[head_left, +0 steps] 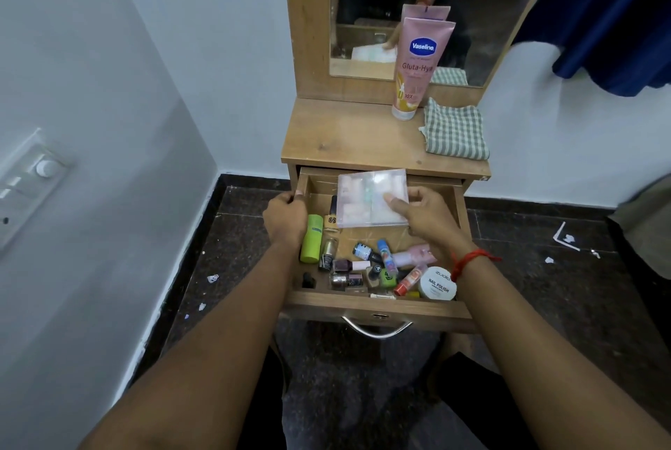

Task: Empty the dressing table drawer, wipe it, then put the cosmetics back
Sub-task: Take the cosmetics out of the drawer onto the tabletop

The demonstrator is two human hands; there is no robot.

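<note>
While the drawer (381,308) stood pulled well out of the dressing table (345,137), its left side wall was gripped by the left hand (287,217), the fingers being curled over the edge near the back corner; a clear plastic box (366,197) was held by the right hand (425,211), pinched at its right side with the thumb laid on the lid and the fingers hidden beneath; the box was seen tilted above the rear half of the drawer, and whether it touched the drawer floor could not be told. A red thread (468,260) was worn round the right wrist.

The remaining cosmetics were found lying in the drawer: a green bottle (313,239) on its side along the left wall; several small nail-polish bottles (345,280) heaped in the middle towards the front; a blue tube (385,255), a pink bottle (414,256) and an orange tube (408,280) beside them; a white jar (439,284) marked "nail polish" in the front right corner. A curved metal handle (377,331) was fixed to the drawer front.

On the table top a pink Vaseline tube (417,64) was stood cap down against the mirror (490,13); just to its right a folded checked cloth (455,133) was laid, near the right edge. A switch panel (29,180) was mounted on the left wall; dark blue fabric (617,13) was hung at upper right; white scraps were scattered over the dark floor (544,286).
</note>
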